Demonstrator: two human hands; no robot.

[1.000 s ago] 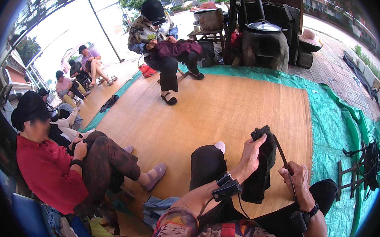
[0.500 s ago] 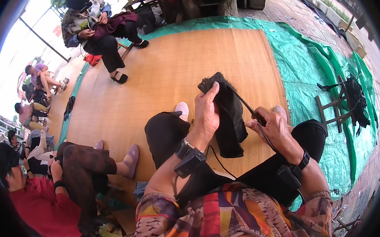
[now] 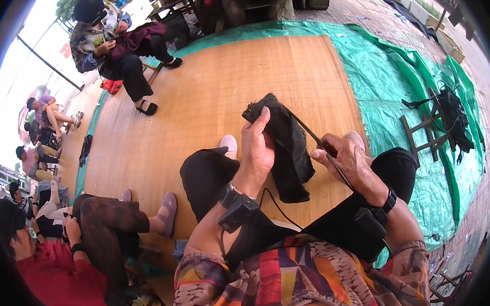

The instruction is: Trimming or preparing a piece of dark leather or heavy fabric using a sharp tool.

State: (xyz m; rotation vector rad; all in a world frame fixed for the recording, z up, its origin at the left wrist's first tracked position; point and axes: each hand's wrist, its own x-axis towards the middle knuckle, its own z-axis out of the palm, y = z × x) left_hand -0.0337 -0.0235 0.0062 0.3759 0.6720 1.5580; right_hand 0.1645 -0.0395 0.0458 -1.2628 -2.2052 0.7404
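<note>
In front of my lap, my left hand [image 3: 257, 149] pinches the upper part of a black cloth [image 3: 287, 159], thumb on top, and the rest of the cloth hangs down in folds. A thin dark rod or strip [image 3: 305, 126] slants from the cloth's upper edge down to my right hand [image 3: 346, 161], whose fingers are closed around it. Its lower end passes below that hand toward my right wrist. I cannot tell whether the strip is joined to the cloth. Both wrists wear dark straps with small black boxes.
A tan woven mat [image 3: 209, 99] spreads ahead over a green tarp [image 3: 383, 85]. A person [image 3: 121, 60] sits at the far left; another, in a red top [image 3: 63, 279], is close on my left. To the right stands a small wooden stool [image 3: 429, 126] with black cables [image 3: 455, 117].
The whole view has shifted slightly, so my hands and the mat both sit a little further left in the picture. My hold on the cloth and strip looks the same.
</note>
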